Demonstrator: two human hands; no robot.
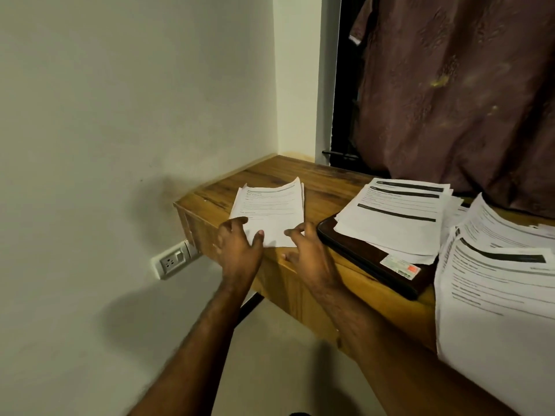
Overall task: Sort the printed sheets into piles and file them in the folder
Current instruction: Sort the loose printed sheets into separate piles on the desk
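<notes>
Both hands are resting on the small paper pile [270,211] lying left of the dark folder [372,259] on the table [324,181]; left hand [237,247] and right hand [309,253] grips are wide, fingers spread, holding nothing

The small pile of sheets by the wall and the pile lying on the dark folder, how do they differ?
The small pile by the wall lies directly on the wooden table; the pile on the folder rests on the dark folder. The small pile is narrower and fairly squared, with both hands at its near edge; the folder pile is wider, fanned out and untouched. The folder pile's top sheet carries heavy black bars; the small pile's shows only fine text. Both are white printed sheets.
</notes>
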